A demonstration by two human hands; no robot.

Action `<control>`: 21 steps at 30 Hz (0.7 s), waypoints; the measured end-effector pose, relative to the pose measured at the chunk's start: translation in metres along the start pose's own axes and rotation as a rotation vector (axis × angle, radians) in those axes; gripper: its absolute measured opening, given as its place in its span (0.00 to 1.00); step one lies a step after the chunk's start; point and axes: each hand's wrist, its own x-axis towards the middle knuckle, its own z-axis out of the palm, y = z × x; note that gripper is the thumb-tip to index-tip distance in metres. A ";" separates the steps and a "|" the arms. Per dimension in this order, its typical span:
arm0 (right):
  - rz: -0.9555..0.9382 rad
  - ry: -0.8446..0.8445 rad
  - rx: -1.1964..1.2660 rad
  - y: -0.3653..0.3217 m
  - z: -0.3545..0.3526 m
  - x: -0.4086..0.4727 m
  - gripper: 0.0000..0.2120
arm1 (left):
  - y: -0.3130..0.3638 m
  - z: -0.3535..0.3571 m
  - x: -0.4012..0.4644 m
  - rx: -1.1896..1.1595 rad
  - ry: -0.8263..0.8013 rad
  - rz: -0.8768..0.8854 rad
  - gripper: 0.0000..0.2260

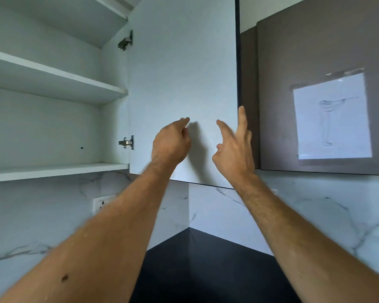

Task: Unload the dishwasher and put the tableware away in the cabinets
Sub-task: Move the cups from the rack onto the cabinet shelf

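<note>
At about 9 o'clock the white wall cabinet (53, 127) stands open, and its flat white shelves (53, 77) carry no tableware that I can see. Two metal hinges (127, 142) join the cabinet side to the open white cabinet door (184, 73), which fills the middle of the view toward 12 o'clock and shows its pale inner face.

Just left of the centre, the left hand (171, 143) is raised in front of this inner face. Its fingers are loosely bent with the index finger pointing up, it holds nothing, and its shadow falls on the door; I cannot tell if it touches the surface. Just right of the centre, the right hand (234, 149) is at the free edge of the door, fingers spread apart, one long finger lying along the edge, with nothing inside it.

At 3 o'clock a closed brown cabinet door (315, 51) carries a white sheet of paper with a line drawing (332, 119), fixed with tape. Below, from 8 to 4 o'clock, runs the white marble-pattern wall (315, 204), and at 6 o'clock the dark worktop (195, 270) meets it in a corner.
</note>
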 end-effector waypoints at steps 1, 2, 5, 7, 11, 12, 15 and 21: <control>0.021 -0.011 -0.026 0.007 0.003 0.001 0.33 | 0.000 0.008 0.002 0.046 -0.039 0.057 0.21; 0.035 -0.024 -0.040 0.014 0.005 0.003 0.34 | -0.001 0.014 0.002 0.088 -0.078 0.112 0.23; 0.067 -0.078 -0.066 0.033 0.011 0.009 0.36 | -0.007 0.033 0.006 0.127 -0.178 0.213 0.29; 0.057 -0.103 -0.098 0.044 0.016 0.012 0.37 | -0.011 0.045 0.006 0.125 -0.215 0.254 0.30; -0.027 -0.108 -0.246 0.066 0.033 0.010 0.35 | -0.019 0.067 0.010 0.078 -0.229 0.304 0.30; -0.044 -0.136 -0.306 0.073 0.038 0.008 0.34 | -0.020 0.071 0.010 0.063 -0.231 0.312 0.30; -0.033 -0.254 -0.457 0.087 0.050 -0.002 0.35 | -0.025 0.084 0.012 0.007 -0.235 0.316 0.30; 0.008 -0.426 -0.536 0.102 0.053 -0.008 0.37 | -0.028 0.110 0.013 -0.066 -0.253 0.332 0.31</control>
